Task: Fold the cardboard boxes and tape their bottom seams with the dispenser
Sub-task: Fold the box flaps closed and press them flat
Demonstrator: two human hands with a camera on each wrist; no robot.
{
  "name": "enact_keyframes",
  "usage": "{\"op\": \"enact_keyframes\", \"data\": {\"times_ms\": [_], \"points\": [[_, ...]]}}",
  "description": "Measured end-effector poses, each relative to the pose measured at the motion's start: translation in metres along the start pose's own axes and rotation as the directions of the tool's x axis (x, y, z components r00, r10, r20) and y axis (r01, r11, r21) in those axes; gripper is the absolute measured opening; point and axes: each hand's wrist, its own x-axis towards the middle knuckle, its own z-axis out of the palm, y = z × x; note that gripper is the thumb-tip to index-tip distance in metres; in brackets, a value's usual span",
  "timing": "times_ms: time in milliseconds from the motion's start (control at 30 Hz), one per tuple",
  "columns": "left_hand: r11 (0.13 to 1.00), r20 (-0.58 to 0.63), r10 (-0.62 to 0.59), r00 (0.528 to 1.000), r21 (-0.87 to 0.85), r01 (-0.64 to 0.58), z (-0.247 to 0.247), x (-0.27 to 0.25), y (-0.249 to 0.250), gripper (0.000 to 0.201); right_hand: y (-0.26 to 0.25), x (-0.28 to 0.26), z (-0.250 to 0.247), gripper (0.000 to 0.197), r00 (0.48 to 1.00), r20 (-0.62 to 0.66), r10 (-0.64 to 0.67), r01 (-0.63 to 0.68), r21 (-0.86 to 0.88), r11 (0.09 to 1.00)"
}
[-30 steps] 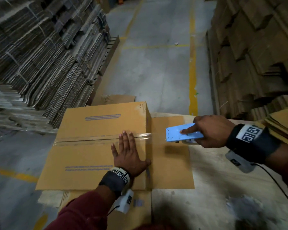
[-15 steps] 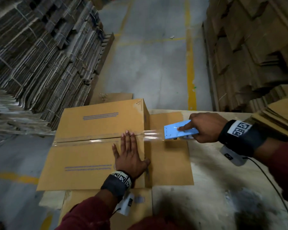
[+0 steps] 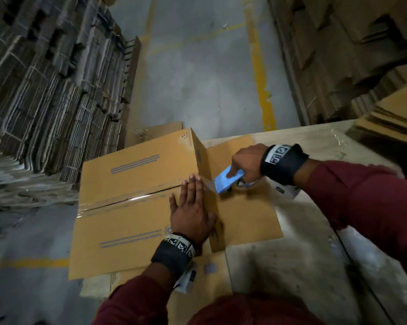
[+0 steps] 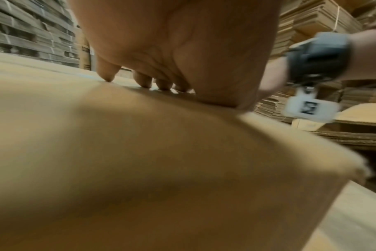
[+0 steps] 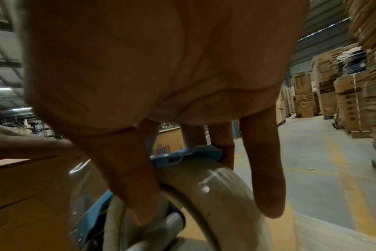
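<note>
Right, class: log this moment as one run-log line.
step: taping bottom seam | left hand: flat on box | right hand: grips tape dispenser at box's right edge | tape: not yet cut

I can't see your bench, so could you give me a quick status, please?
Left hand flat on box. Right hand grips dispenser, tape over edge. Nothing blocking.

Maroon sleeves; black wristbands bearing checkered marker tags.
</note>
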Motion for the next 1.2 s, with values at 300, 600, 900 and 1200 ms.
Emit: {"op": "enact_keyframes", "data": {"times_ms": [300,600,900,1200], "points": [[0.998,0.042,0.004,0.999,0.067,-0.006,-0.012,0.0,0.001,0.103,-0.005,0.045,0.011,0.043,0.986,0.162,0.037,-0.044,0.038,0.998],[0.91,0.121,-0.004,0.993,0.412,-0.047,-0.009,0.008,0.016,0.098,0.053,0.023,0.053,0.071,0.976,0.181,0.122,-0.15,0.149,0.977],[0.977,0.163,0.042,0.986,0.201,-0.075,-0.009,0.003,0.01,0.099,0.08,-0.006,0.063,0.043,0.948,0.123,0.293,-0.318,0.387,0.866],[0.992,0.013,0.123,0.992,-0.004,-0.123,-0.01,0.018,-0.018,0.118,0.044,0.019,0.066,0.039,0.904,-0.232,0.36,-0.271,0.341,0.9]]}}
